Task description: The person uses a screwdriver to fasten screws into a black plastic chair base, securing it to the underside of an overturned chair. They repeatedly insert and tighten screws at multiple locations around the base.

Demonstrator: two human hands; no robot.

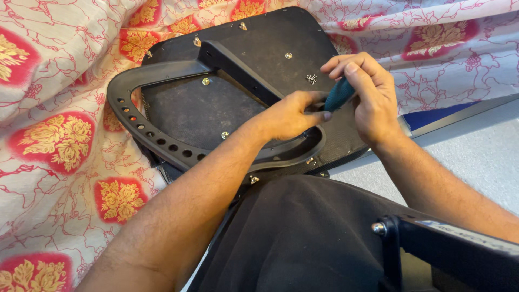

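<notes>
A black chair seat base (254,43) lies upside down on a patterned sheet, with a black plastic armrest loop (146,127) fixed across it. My right hand (367,100) is closed around the teal handle of a screwdriver (339,94), held upright over the near right part of the base. My left hand (289,113) rests on the armrest loop right beside the tool, its fingertips touching the tool's lower end. The tool's tip is hidden behind my left hand. A small heap of loose screws (312,79) lies on the base just beyond my hands.
The sheet (59,146), white and pink with red and gold flowers, covers the surface at left and behind. Several screw heads (206,81) dot the base. A black padded chair part (303,238) and a black bracket (432,238) lie nearest me. Grey floor (476,151) shows at right.
</notes>
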